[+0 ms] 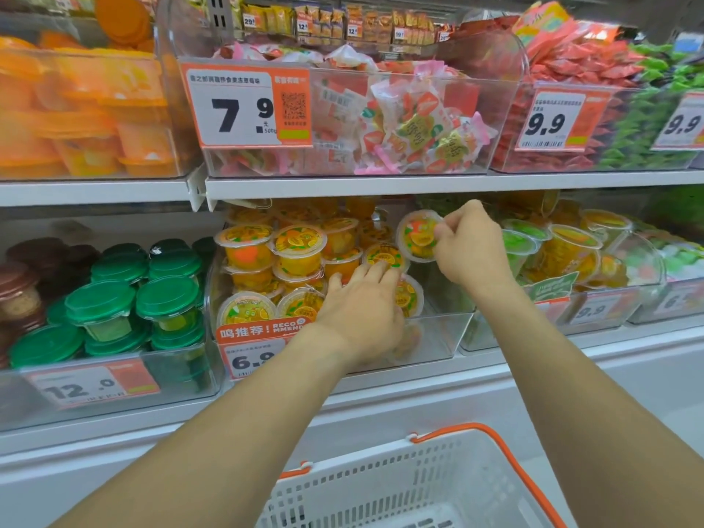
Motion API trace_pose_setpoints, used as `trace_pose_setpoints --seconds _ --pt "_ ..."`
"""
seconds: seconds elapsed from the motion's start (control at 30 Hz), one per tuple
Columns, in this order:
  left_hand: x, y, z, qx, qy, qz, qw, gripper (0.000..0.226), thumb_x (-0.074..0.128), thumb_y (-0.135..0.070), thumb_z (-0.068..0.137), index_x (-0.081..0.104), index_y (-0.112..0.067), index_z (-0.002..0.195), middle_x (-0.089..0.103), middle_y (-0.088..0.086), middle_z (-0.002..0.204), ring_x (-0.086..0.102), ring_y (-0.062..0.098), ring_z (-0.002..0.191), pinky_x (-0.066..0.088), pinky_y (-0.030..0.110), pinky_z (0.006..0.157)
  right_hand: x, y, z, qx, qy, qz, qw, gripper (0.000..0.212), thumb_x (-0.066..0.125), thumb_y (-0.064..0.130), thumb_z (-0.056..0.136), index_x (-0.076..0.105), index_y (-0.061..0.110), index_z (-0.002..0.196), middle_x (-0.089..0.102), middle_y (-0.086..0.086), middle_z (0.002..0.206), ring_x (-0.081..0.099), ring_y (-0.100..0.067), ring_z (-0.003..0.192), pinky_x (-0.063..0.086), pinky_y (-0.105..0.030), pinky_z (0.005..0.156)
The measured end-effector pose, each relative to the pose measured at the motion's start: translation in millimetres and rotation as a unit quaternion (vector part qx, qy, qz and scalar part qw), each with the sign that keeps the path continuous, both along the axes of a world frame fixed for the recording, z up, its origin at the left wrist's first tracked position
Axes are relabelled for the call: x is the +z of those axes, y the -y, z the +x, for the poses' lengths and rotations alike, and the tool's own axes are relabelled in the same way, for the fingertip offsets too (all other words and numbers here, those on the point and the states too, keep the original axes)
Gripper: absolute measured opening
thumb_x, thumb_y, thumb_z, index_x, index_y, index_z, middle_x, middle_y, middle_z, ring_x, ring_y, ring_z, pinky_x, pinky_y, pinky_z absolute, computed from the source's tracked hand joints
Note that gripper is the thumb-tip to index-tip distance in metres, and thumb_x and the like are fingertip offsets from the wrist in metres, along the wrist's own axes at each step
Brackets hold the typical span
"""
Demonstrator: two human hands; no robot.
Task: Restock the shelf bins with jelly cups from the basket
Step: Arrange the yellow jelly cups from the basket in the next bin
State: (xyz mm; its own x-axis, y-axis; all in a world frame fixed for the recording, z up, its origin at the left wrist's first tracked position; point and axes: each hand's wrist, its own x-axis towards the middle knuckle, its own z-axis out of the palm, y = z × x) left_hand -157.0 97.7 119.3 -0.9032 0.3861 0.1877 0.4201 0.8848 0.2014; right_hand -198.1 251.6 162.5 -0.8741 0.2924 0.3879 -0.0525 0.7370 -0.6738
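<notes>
A clear shelf bin [438, 337] on the lower shelf holds several orange jelly cups [301, 249] stacked at its left and back. My left hand [362, 310] reaches over the bin's front wall, and its fingers lie on a jelly cup [383, 255] lying tilted in the pile. My right hand [470, 245] pinches the rim of another jelly cup [417, 232], held on edge above the bin's right part with its lid facing me. The white basket [381, 485] with an orange handle sits below, near the bottom edge of the view.
Green-lidded cups [167, 295] fill the bin to the left, and green and yellow jelly cups [564, 245] fill the bin to the right. The upper shelf [381, 186] overhangs the bins closely. A 6.9 price tag [251, 356] covers the bin's front left.
</notes>
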Motion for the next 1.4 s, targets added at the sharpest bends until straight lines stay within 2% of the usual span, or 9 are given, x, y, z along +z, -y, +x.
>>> trace_pose_setpoints --seconds 0.13,0.23,0.37,0.47,0.63,0.83,1.2,1.33,1.4 --pt "0.9 0.9 4.0 -0.006 -0.052 0.007 0.999 0.051 0.049 -0.030 0.095 0.039 -0.016 0.143 0.041 0.004 0.148 0.031 0.023 0.141 0.025 0.046 0.116 -6.9 9.2 -20.7 0.045 0.018 -0.363 0.930 0.008 0.057 0.011 0.098 0.050 0.008 0.101 0.060 -0.015 0.110 0.071 -0.030 0.084 0.062 -0.040 0.073" --pt "1.5 8.3 7.6 -0.028 -0.126 0.050 0.990 0.034 0.051 -0.023 0.090 0.054 -0.014 0.123 0.055 0.004 0.123 0.046 0.023 0.121 0.034 0.037 0.105 -6.1 20.8 -35.9 0.050 0.056 -0.461 0.884 0.012 0.052 0.005 0.097 0.051 0.004 0.109 0.065 -0.017 0.110 0.073 -0.026 0.075 0.062 -0.032 0.065" --pt "12.8 22.7 10.1 -0.013 -0.241 0.126 0.962 0.025 0.049 -0.021 0.083 0.062 -0.010 0.102 0.057 0.003 0.105 0.050 0.021 0.104 0.043 0.036 0.092 3.6 38.3 -66.0 0.044 0.087 -0.339 0.936 0.021 0.055 0.027 0.098 0.058 0.013 0.113 0.069 -0.009 0.105 0.069 -0.021 0.083 0.060 -0.039 0.085" --pt "21.0 30.7 9.7 0.068 -0.278 0.074 0.955 0.041 0.044 -0.028 0.079 0.061 -0.008 0.110 0.055 0.008 0.118 0.046 0.027 0.118 0.037 0.041 0.105 12.6 53.8 -86.3 0.073 0.090 -0.153 0.981 0.038 0.055 0.041 0.095 0.054 0.021 0.127 0.062 -0.009 0.126 0.061 -0.030 0.114 0.051 -0.046 0.100" --pt "22.4 39.7 9.7 0.175 -0.157 -0.065 0.970 0.067 0.046 -0.040 0.088 0.034 -0.010 0.147 0.035 0.009 0.152 0.019 0.033 0.146 0.005 0.057 0.121 14.7 67.4 -105.8 0.120 0.105 -0.029 0.987 0.047 0.053 0.048 0.096 0.047 0.024 0.136 0.055 -0.008 0.136 0.055 -0.031 0.121 0.047 -0.046 0.104" --pt "20.2 40.2 9.3 0.177 -0.144 -0.058 0.972 0.072 0.048 -0.041 0.090 0.025 -0.013 0.152 0.032 0.006 0.154 0.020 0.030 0.146 0.007 0.059 0.120 16.4 75.3 -107.0 0.105 0.088 0.051 0.989 0.044 0.046 0.043 0.100 0.044 0.025 0.140 0.055 -0.004 0.133 0.055 -0.027 0.119 0.046 -0.039 0.103" --pt "19.5 44.0 11.0 0.155 -0.157 0.018 0.975 0.070 0.051 -0.035 0.087 0.031 -0.012 0.150 0.033 0.005 0.155 0.020 0.028 0.148 0.008 0.056 0.121 15.7 71.2 -78.0 0.096 0.100 0.081 0.987 0.044 0.048 0.031 0.102 0.045 0.015 0.143 0.052 -0.013 0.141 0.050 -0.033 0.128 0.043 -0.043 0.108" --pt "14.4 41.9 22.1 0.080 -0.280 0.113 0.950 0.038 0.050 -0.025 0.078 0.058 -0.013 0.114 0.057 0.004 0.117 0.047 0.026 0.117 0.037 0.046 0.102 7.3 52.7 -48.3 0.058 0.030 -0.079 0.995 0.014 0.061 0.023 0.092 0.062 0.010 0.097 0.066 -0.010 0.102 0.063 -0.029 0.100 0.053 -0.039 0.090" --pt "7.8 40.4 30.0 0.025 -0.322 0.154 0.934 0.019 0.052 -0.019 0.078 0.059 -0.013 0.095 0.057 0.002 0.096 0.050 0.023 0.094 0.040 0.038 0.081 4.1 45.3 -27.1 0.053 -0.033 -0.091 0.994 0.021 0.063 0.024 0.089 0.064 0.008 0.076 0.066 -0.007 0.079 0.063 -0.027 0.081 0.050 -0.034 0.075"
